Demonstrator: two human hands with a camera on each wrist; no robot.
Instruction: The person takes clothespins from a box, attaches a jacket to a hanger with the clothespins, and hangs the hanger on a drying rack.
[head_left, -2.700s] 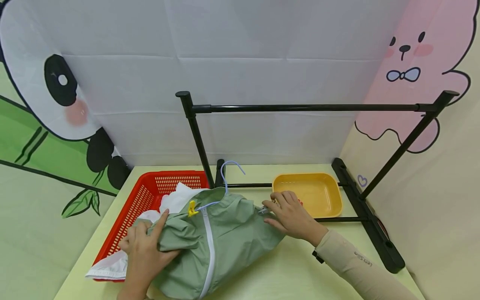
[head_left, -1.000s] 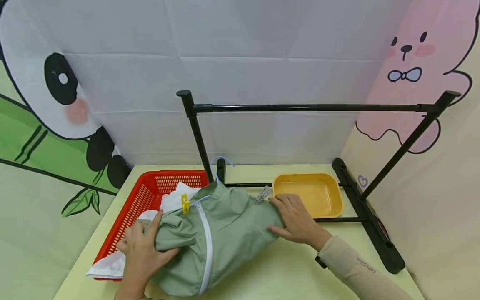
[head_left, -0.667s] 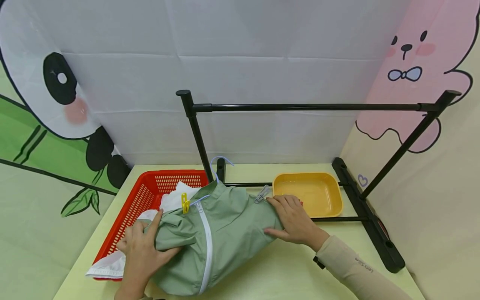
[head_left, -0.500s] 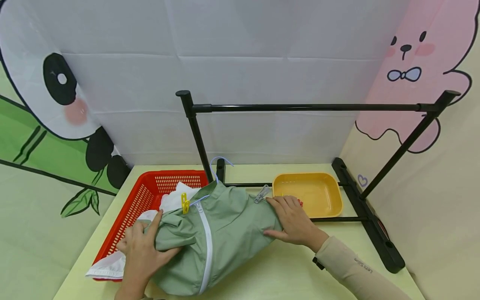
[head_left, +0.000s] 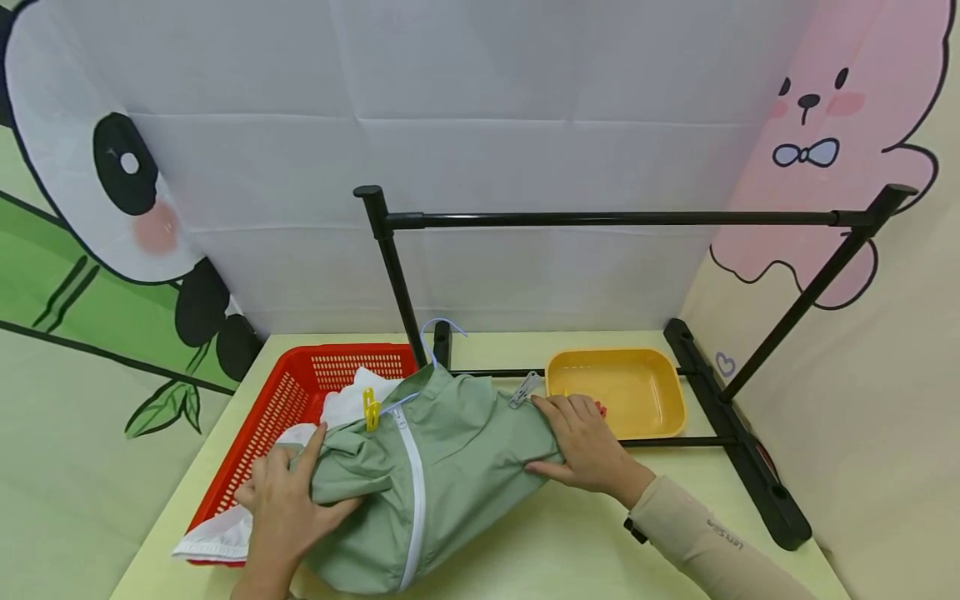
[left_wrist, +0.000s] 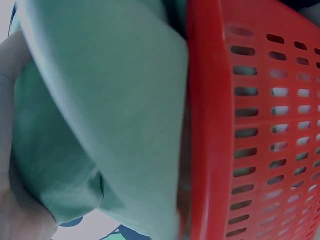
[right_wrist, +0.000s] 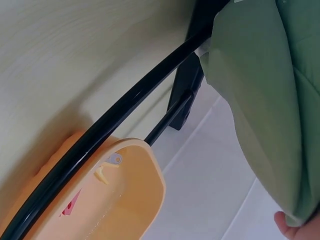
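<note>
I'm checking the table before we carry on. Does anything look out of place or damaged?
White cloth hangs over the near rim of the red basket, odd because more white fabric lies inside. The green jacket is creased beside the left hand, likely just from handling. I see no spill or damage.

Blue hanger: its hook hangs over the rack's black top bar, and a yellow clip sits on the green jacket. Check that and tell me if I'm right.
Not quite. The head view shows the blue hanger apart from the black top bar, hooked over nothing. The yellow clip does sit on the green jacket.
</note>
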